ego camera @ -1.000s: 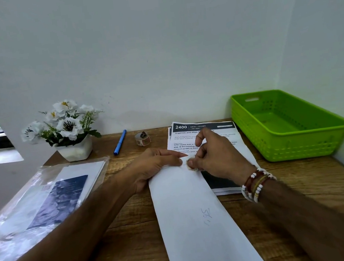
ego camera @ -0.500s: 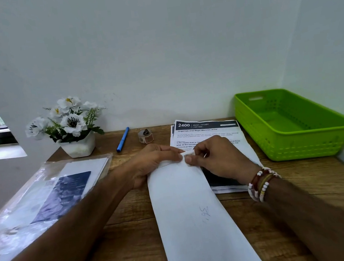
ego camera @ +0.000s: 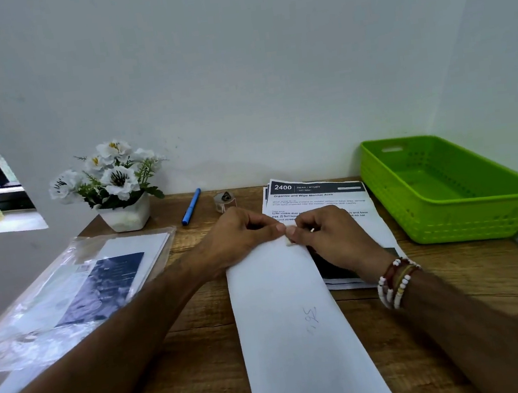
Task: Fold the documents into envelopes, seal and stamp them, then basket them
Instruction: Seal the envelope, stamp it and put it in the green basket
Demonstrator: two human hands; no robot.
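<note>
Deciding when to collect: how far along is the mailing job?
Done: little; the green basket holds no envelopes. In hand: left hand and right hand pinch the far end of one white envelope. Left: stack of printed documents, the small roll untouched, basketing.

Both bare forearms reach forward and converge toward the middle. The left hand (ego camera: 240, 239) and the right hand (ego camera: 332, 236) lie knuckles up with fingers curled. Their thumb and forefinger tips almost touch each other as each hand pinches the far edge of the envelope (ego camera: 292, 322). Both wrists sit low.
</note>
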